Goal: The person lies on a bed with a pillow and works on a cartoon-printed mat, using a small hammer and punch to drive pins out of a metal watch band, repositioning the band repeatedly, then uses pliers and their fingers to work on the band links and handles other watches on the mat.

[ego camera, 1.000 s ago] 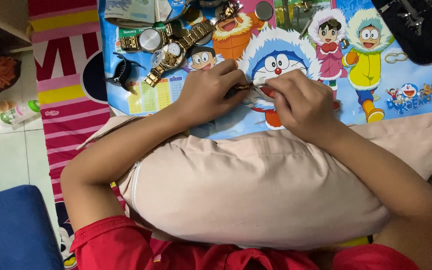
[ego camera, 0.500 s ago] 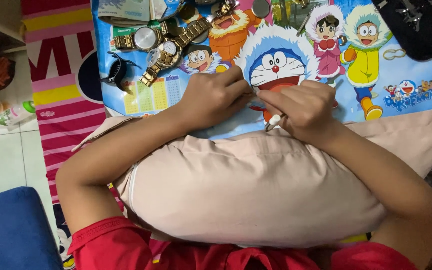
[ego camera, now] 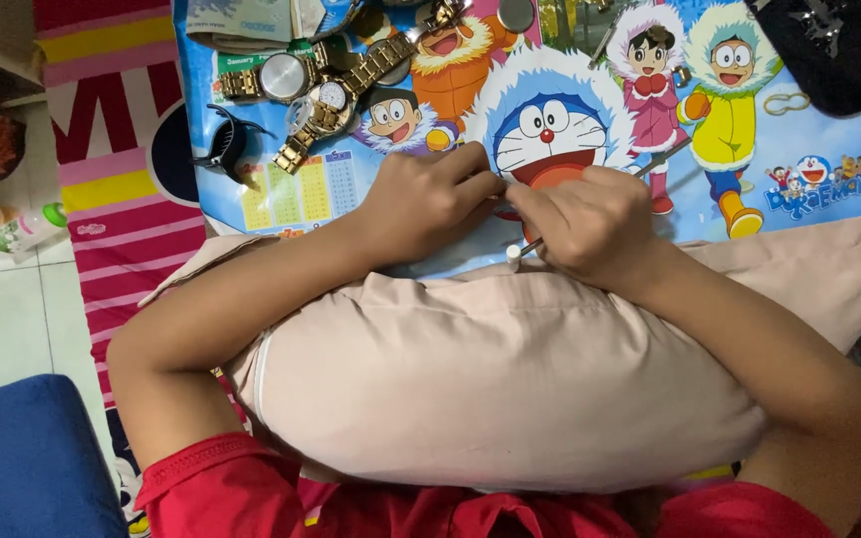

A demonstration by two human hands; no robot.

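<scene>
Over the pale pink pillow, the right hand pinches a thin metal tool slanting up-right, its white end near the left hand's curled fingers, whose contents stay hidden.

Both forearms rest on a pillow, and beyond it the left hand and right hand meet, touching, over a cartoon mat. A thin tool sticks out under the right hand. Wristwatches lie on the mat's far left part, a hair clip at its left edge, a bottle farther left on the floor.
</scene>
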